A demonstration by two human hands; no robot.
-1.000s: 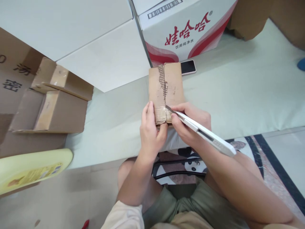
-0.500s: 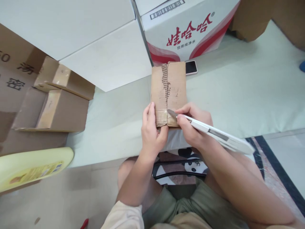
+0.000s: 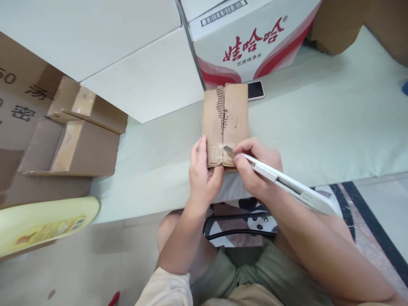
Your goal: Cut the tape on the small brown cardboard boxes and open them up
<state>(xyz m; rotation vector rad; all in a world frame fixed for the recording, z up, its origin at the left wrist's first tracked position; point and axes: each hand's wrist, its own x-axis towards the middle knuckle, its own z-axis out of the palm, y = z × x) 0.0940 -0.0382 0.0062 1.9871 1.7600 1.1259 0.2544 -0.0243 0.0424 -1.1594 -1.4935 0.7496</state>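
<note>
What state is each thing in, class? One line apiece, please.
Utility knife: blade extended, held
Small cardboard box: flaps shut, paper torn along the seam
Left hand: fingers gripping the box
Right hand: fingers closed on the knife
Smartphone: screen dark, partly hidden
Yellow bottle: cut off by the frame, cap unseen

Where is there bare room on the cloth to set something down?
A broad bare patch of cloth lies right of the held box and phone; a smaller one, between held box and brown boxes, near the white box. The held box is crowded by left hand, right hand, cutter, phone and printed box.
</note>
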